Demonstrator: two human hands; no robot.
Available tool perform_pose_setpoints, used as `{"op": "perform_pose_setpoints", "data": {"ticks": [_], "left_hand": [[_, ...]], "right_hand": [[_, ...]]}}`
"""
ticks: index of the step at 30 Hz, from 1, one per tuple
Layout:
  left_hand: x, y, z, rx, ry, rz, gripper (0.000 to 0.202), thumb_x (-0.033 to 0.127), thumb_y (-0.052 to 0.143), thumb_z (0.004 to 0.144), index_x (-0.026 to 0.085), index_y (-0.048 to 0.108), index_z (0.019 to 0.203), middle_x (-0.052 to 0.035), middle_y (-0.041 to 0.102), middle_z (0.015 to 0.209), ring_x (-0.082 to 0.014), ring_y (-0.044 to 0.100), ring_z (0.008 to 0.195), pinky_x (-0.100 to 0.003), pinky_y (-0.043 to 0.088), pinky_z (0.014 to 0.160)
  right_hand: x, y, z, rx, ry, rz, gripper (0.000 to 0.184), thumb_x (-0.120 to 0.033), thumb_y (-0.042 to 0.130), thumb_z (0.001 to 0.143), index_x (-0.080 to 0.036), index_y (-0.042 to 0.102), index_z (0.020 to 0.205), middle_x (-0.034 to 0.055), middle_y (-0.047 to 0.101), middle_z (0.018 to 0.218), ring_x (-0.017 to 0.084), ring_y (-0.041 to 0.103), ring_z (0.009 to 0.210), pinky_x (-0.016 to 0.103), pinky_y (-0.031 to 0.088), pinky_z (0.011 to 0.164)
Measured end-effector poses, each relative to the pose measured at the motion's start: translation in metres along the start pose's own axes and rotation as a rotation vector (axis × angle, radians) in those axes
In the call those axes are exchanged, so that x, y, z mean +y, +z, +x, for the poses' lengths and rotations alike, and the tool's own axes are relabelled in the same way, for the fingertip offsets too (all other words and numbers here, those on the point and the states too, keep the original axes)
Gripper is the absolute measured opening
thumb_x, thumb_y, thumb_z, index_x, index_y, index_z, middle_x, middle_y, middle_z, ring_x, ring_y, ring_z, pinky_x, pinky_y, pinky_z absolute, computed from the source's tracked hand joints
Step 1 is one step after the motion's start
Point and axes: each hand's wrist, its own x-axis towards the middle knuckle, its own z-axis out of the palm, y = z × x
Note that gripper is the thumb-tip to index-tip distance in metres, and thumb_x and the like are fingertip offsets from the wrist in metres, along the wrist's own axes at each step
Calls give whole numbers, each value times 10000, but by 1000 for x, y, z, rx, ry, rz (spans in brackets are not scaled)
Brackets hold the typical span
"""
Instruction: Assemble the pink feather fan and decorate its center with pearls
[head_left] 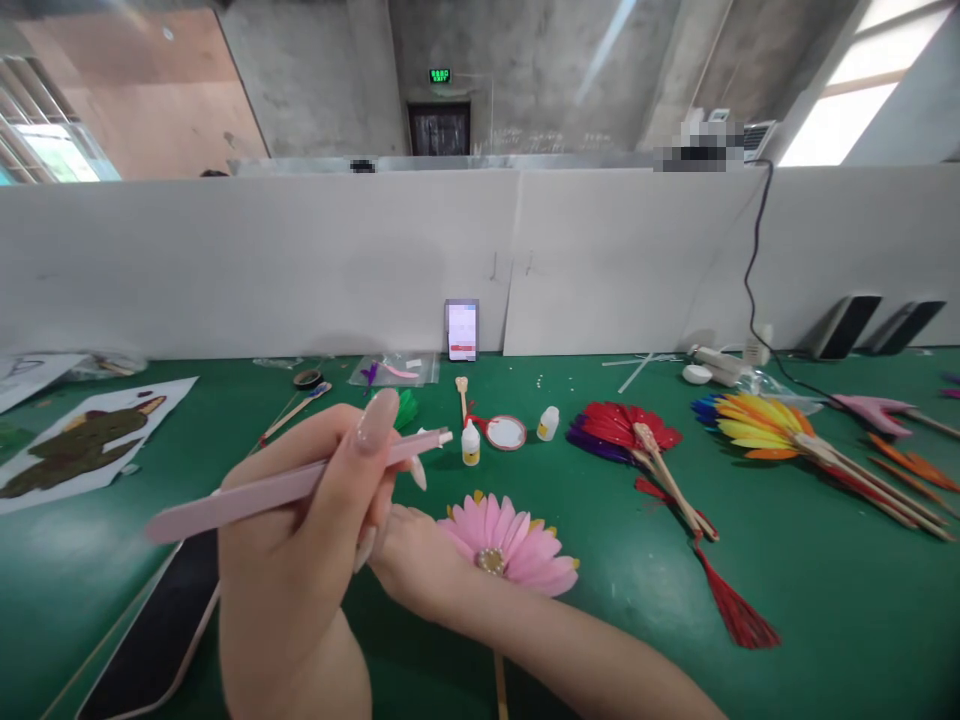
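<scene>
My left hand (300,560) is closed around pink tweezers (285,490), held up in front of me with the tips pointing right. Something small and white shows at the tips; I cannot make out what. My right hand (409,545) reaches in from the right, its fingers mostly hidden behind my left hand. Under my right wrist lies a pink petalled flower fan (517,535) with a beaded centre, partly covered by the arm. Its thin wooden stick (501,685) shows below the forearm.
Beyond the hands stand glue bottles (470,445) and a small white dish (506,432). To the right lie a red-purple fan (630,430) with a tassel and a yellow fan (765,425). A dark phone (157,630) lies at left. White panels (322,265) border the green table.
</scene>
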Motion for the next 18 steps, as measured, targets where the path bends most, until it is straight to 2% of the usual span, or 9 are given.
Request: {"op": "perform_pose_setpoints", "data": {"ticks": [2, 5, 6, 8, 9, 11, 13, 15, 18], "left_hand": [[-7, 0, 5, -28, 22, 57, 233, 323, 533, 883, 228, 610, 685, 62, 428, 444, -63, 370, 386, -227, 255, 374], [-10, 5, 12, -110, 31, 212, 339, 348, 548, 867, 196, 543, 564, 54, 415, 419, -65, 373, 390, -222, 263, 384], [-10, 8, 15, -125, 30, 251, 371, 366, 554, 859, 189, 520, 534, 51, 413, 412, -67, 378, 391, -220, 270, 391], [-13, 16, 19, -149, 4, 292, 389, 403, 569, 839, 184, 514, 522, 51, 418, 410, -68, 380, 387, -216, 281, 401], [-18, 21, 22, -164, -12, 302, 383, 418, 576, 830, 183, 526, 532, 53, 418, 415, -68, 374, 385, -214, 283, 403], [-33, 34, 28, -238, -30, 340, 382, 444, 580, 816, 176, 549, 545, 55, 406, 428, -67, 351, 389, -210, 268, 402], [-56, 51, 36, -378, -32, 416, 416, 473, 527, 838, 170, 567, 556, 50, 412, 449, -71, 347, 413, -205, 283, 426], [-82, 71, 46, -520, -22, 521, 457, 504, 484, 847, 164, 566, 553, 17, 536, 551, -92, 465, 514, -203, 358, 508], [-118, 105, 64, -897, -67, 721, 516, 537, 369, 884, 165, 619, 628, -34, 667, 765, -133, 599, 745, -203, 432, 672]], "right_hand": [[0, -12, -3, 24, -55, -137, 406, 2, 232, 828, -154, 598, 914, 47, 673, 888, 178, 626, 838, 278, 444, 741], [3, -40, -5, -72, -189, -229, 187, -146, 458, 846, -158, 612, 951, 42, 684, 826, 188, 631, 753, 251, 431, 615], [4, -53, -7, -112, -193, -254, 134, -211, 513, 853, -158, 624, 906, 47, 687, 795, 195, 635, 739, 255, 423, 599], [6, -82, -17, -101, -151, -273, 179, -218, 517, 873, -141, 632, 759, 70, 680, 722, 204, 636, 696, 272, 406, 583], [6, -97, -25, -138, -168, -250, 206, -234, 557, 851, -160, 620, 669, 36, 659, 632, 178, 624, 624, 255, 386, 543], [4, -127, -45, -191, -146, -206, 209, -205, 570, 836, -173, 624, 637, 16, 659, 621, 161, 617, 602, 249, 360, 528], [0, -150, -65, -229, -143, -200, 167, -164, 581, 815, -179, 647, 663, 6, 669, 635, 152, 610, 580, 252, 335, 503], [-5, -164, -81, -246, -75, -189, 128, -219, 637, 789, -188, 661, 668, -4, 661, 605, 147, 598, 541, 255, 311, 460], [-9, -169, -98, -285, -44, -206, 125, -228, 681, 744, -208, 646, 626, -28, 660, 588, 124, 558, 465, 263, 254, 377]]}}
